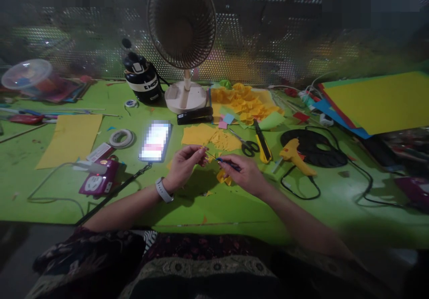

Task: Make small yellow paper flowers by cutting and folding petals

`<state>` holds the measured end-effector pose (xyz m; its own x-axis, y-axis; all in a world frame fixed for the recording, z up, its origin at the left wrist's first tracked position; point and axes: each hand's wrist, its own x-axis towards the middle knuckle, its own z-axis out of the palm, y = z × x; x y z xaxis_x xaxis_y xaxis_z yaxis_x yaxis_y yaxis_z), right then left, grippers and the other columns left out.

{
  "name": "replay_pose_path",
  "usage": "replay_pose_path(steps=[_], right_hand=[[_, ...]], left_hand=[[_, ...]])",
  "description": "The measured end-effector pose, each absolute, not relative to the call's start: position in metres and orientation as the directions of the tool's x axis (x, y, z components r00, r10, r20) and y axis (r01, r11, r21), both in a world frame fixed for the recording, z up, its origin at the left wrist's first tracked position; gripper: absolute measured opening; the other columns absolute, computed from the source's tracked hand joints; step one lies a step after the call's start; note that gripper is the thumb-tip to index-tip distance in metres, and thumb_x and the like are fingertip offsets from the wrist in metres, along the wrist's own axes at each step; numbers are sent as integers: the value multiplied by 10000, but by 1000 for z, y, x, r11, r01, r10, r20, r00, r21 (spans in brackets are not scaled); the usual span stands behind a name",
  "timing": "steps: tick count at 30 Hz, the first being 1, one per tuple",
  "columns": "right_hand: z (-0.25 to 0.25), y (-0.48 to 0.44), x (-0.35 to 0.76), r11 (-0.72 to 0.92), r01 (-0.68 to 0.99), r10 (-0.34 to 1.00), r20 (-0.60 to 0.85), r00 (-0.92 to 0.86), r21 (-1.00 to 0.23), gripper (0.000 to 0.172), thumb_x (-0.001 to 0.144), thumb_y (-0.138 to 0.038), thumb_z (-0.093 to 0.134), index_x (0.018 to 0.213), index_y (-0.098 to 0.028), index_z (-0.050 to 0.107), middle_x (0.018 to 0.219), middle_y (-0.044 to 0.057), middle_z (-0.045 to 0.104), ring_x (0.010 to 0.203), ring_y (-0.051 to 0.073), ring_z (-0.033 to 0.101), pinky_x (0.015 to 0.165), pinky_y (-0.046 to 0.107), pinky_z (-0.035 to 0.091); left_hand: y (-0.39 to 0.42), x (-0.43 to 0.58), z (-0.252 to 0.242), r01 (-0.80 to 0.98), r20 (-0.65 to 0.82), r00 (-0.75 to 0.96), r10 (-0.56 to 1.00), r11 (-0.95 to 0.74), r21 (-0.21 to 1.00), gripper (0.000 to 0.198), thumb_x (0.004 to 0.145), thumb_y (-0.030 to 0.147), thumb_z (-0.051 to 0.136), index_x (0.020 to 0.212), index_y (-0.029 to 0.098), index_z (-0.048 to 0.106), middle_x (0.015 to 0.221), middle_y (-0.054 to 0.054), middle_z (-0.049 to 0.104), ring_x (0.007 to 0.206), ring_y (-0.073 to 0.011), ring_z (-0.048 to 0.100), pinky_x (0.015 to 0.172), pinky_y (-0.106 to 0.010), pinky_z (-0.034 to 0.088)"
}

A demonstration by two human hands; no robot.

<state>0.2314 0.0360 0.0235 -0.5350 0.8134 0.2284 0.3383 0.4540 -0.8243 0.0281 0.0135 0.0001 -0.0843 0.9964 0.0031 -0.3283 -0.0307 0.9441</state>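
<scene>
My left hand (185, 164), with a pale wristband, is pinched on one end of a thin stick (211, 156) just above the green table (201, 205). My right hand (244, 173) is closed on a blue-handled tool (225, 161) that meets the stick's other end. A small yellow paper piece (224, 177) shows beneath the right fingers. The two hands are close together, a little in front of a pile of cut yellow paper (209, 136).
Scissors (246, 145), a yellow utility knife (262, 141) and a yellow glue gun (295, 155) with black cable lie right of the hands. A lit phone (156, 141), tape rolls, a purple device (99, 178) and a yellow sheet (70, 139) lie left. A fan (182, 26), bottle and coloured paper stand behind.
</scene>
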Motion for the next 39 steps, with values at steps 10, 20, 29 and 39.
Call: replay_pose_path(steps=[10,20,29,39], right_hand=[[35,42,238,83,271,754,-117,-646,-959,303,915,-444,559,994,-160,630,798,46,714,517,109,659,397,190,464],[44,45,247,174,286,814,-26,-581,-942,259,836,-407,655,924,-164,666,724,28,687,552,132,668,515,256,570],[28,76,257,155,506,962,14,-272,-849,245,839,-400,642,893,-162,672,765,57,704,565,155,641,540,308,565],[11,82,252,326,900,943,34,-331,-289,245,942,-307,500,1033,-186,693,1037,83,747,873,226,689,689,298,464]], left_hand=[[13,29,5,-367,-13,-100,995,-24,930,286,743,408,794,830,150,705,672,4,680,551,-77,610,541,-202,517],[16,26,3,-365,9,-124,992,-54,930,249,786,383,764,862,156,696,691,0,674,589,-81,619,553,-199,515],[17,22,5,-259,25,-56,998,-39,965,263,853,416,686,900,157,676,791,-32,694,686,-120,669,557,-224,558],[15,21,5,-185,67,15,998,-63,981,258,860,415,675,882,158,681,786,-31,701,672,-122,676,564,-232,565]])
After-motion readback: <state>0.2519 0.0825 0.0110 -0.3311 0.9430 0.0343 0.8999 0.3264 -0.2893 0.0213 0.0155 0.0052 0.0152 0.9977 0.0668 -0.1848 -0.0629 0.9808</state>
